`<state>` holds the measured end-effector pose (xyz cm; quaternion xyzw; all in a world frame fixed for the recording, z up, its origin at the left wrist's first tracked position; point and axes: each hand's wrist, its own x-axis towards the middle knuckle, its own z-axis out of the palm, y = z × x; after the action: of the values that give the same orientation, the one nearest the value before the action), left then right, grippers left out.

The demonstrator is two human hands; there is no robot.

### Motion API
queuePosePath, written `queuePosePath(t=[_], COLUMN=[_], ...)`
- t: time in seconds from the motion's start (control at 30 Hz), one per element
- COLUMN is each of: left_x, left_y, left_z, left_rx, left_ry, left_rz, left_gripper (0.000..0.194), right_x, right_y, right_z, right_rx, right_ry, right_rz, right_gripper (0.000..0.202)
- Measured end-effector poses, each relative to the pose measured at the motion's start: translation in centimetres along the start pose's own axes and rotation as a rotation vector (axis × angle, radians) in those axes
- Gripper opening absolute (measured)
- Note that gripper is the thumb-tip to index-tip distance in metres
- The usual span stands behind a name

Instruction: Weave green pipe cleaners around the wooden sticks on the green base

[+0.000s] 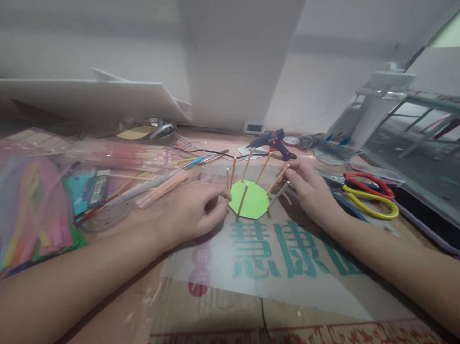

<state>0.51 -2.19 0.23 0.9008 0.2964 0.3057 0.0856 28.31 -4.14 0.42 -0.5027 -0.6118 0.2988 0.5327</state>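
Note:
A bright green octagonal piece point(257, 204) lies in front of me, with several short wooden sticks standing up around its edge, some leaning outward. My left hand point(201, 210) is closed, thumb and index finger pinched at the piece's left edge. On the other side, my right hand point(311, 188) has its fingertips closed on the upper end of a wooden stick point(279, 178) at the right edge. Another slanting stick point(278, 195) stands just below those fingers. Under the piece is a pale sheet point(229, 281) printed with large green characters.
A blue glue gun point(269, 142) with a lit red light lies behind the piece. To the right are scissors with red and yellow handles point(372, 210), a phone point(435, 216) and a clear water bottle point(363, 117). Colourful strips point(41, 209) and pens point(164, 189) lie left.

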Motion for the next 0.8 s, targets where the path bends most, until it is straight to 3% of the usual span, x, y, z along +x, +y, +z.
queuePosePath(t=[0.07,0.17,0.23,0.37,0.4,0.47,0.53,0.6,0.7,0.8], left_x=[-0.1,0.1,0.3,0.7,0.8,1.0,1.1,1.1,1.1,1.0], left_y=[-0.2,-0.1,0.1,0.5,0.5,0.5,0.5,0.4,0.3,0.1], left_z=[-0.2,-0.4,-0.5,-0.3,-0.1,0.3,0.7,1.0,1.3,1.4], left_rx=[0.016,0.067,0.115,0.167,0.159,0.137,0.124,0.109,0.083,0.071], left_ry=[-0.014,-0.127,-0.205,-0.251,-0.251,-0.238,-0.208,-0.182,-0.177,-0.181], left_rz=[0.011,0.064,0.105,0.121,0.112,0.094,0.079,0.072,0.060,0.055], left_gripper=[0.020,0.022,0.024,0.024,0.023,0.021,0.020,0.020,0.021,0.022], right_x=[0.1,0.4,0.3,-1.4,-2.1,-3.6,-4.8,-5.5,-5.5,-5.0], right_y=[-0.1,-1.1,-2.9,-8.5,-9.7,-11.4,-11.6,-10.4,-7.5,-5.4], right_z=[-0.2,-0.8,-1.4,-2.2,-2.2,-1.8,-0.9,0.0,1.0,1.3], right_rx=[0.015,0.018,0.020,-0.120,-0.276,-0.495,-0.642,-0.758,-0.883,-0.819], right_ry=[0.054,0.128,0.174,0.261,0.222,-0.121,-0.431,-0.606,-0.679,-0.596], right_rz=[-0.010,-0.042,-0.108,-0.440,-0.456,-0.517,-0.499,-0.445,-0.361,-0.265], right_gripper=[0.012,0.010,0.008,0.010,0.015,0.016,0.016,0.024,0.032,0.031])
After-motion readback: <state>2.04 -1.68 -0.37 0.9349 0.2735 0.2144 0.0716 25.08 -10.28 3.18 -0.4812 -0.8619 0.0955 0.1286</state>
